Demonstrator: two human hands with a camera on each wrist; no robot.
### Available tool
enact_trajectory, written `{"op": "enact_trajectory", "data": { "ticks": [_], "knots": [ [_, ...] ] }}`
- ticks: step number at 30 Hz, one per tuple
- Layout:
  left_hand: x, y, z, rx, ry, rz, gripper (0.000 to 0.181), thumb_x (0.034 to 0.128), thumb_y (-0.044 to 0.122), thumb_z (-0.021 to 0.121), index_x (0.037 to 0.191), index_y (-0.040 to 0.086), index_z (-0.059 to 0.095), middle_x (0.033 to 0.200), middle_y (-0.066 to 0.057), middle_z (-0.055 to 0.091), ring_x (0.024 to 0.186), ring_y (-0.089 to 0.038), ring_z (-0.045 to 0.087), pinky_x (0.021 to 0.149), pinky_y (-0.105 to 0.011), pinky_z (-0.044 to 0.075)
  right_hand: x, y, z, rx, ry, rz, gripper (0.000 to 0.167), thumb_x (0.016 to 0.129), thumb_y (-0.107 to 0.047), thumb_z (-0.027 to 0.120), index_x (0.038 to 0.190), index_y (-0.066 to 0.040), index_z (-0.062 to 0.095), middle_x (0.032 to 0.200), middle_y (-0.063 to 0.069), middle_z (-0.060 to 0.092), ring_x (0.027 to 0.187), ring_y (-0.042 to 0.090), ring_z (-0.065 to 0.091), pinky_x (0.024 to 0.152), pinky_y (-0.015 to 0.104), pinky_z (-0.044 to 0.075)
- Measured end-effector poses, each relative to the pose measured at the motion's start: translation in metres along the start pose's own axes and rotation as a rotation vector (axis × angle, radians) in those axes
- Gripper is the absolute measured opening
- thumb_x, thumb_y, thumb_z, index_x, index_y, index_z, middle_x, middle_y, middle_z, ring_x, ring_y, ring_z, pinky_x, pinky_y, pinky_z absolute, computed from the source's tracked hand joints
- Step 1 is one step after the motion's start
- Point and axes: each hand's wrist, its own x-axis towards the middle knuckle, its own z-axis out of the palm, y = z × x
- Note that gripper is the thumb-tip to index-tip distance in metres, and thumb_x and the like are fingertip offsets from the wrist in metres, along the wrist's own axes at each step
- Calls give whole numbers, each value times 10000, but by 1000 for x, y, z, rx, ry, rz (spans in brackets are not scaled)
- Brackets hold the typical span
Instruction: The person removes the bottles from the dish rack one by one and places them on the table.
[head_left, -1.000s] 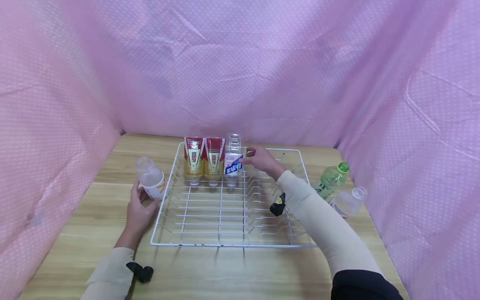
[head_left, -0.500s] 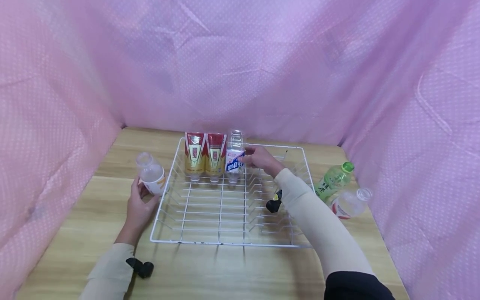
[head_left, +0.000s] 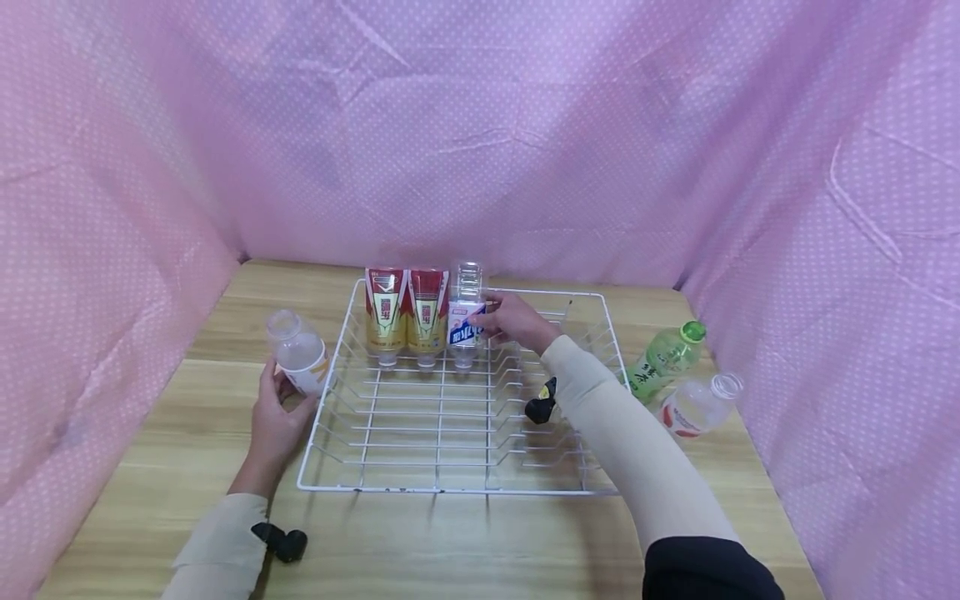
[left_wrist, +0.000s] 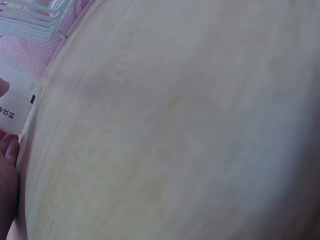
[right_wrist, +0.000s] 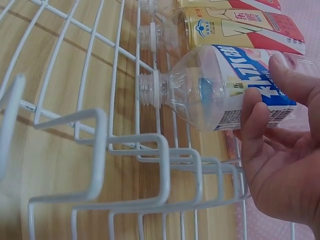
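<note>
The red-labelled bottle (head_left: 697, 408), one of six bottles in view, stood on the surface (head_left: 420, 550) at three o'clock from the middle of the white wire rack (head_left: 457, 492), outside it. Just beyond was the green bottle (head_left: 666, 360), slightly before three, its cap on. Neither was touched by the hands; both looked to be work left to do.

Across at between nine and ten, the left hand (head_left: 276, 421) had its thumb and fingers curled round the lower part of the white-labelled bottle (head_left: 300, 358), mouth up and just outside the rack. Whether its base touched the surface could not be told. It, too, seemed not yet done.

Farther off, at twelve, the right hand (head_left: 517, 321) pinched the blue-labelled bottle (head_left: 467, 321), which was neck down inside the rack and appeared all but placed. The gold-and-red bottle (head_left: 427, 312) beside it, towards eleven, and its twin (head_left: 386, 312), between ten and eleven, were inverted there untouched, apparently finished. By that count the racking looked about half complete.
</note>
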Motion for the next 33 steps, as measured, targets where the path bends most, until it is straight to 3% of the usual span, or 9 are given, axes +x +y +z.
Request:
{"op": "enact_trajectory", "data": {
  "ticks": [7, 14, 20, 22, 28, 33],
  "knots": [
    [0, -3, 8, -45, -17, 1, 1005, 855, -73, 690, 1626, 140, 81, 1479, -271, 453, 1260, -394, 485, 1112, -499, 369, 1, 8, -3, -25, 35, 1, 647, 927, -191, 755, 1498, -115, 462, 1174, 123, 666, 900, 267, 672, 872, 472, 564],
    [0, -5, 12, -40, -29, 16, 993, 861, -73, 683, 1626, 146, 89, 1463, -272, 458, 1260, -369, 486, 1095, -364, 391, -2, 11, -5, -7, 65, -16, 684, 918, -181, 765, 1515, -106, 440, 1216, 143, 635, 914, 284, 679, 908, 503, 556],
    [-2, -2, -7, -81, -47, 17, 933, 918, -44, 628, 1626, 151, 52, 1515, -256, 376, 1264, -281, 481, 1052, -227, 407, -3, 7, 2, -15, 44, -53, 678, 905, -184, 782, 1494, -93, 460, 1207, 152, 641, 870, 250, 683, 919, 494, 554],
    [-2, 0, -13, -94, -54, 16, 898, 958, 4, 597, 1628, 172, 23, 1555, -242, 315, 1307, -311, 448, 1093, -271, 386, -6, 3, 2, -16, 38, -76, 666, 902, -155, 778, 1488, -91, 468, 1196, 161, 646, 856, 251, 676, 938, 522, 536],
    [-2, 12, -22, -125, -31, 17, 842, 998, 91, 564, 1628, 188, 14, 1621, -179, 223, 1419, -427, 276, 1163, -565, 266, -19, -8, -3, -24, 25, -101, 655, 908, -114, 760, 1492, -102, 463, 1225, 152, 636, 898, 272, 675, 992, 563, 491],
    [2, 26, -21, -127, 49, 128, 868, 934, 28, 609, 1623, 126, 88, 1600, -202, 243, 1421, -374, 256, 1158, -474, 291, -26, -11, -4, -28, 18, -107, 723, 905, -94, 758, 1533, -78, 400, 1266, 163, 624, 895, 281, 674, 994, 564, 489]
  ]
}}
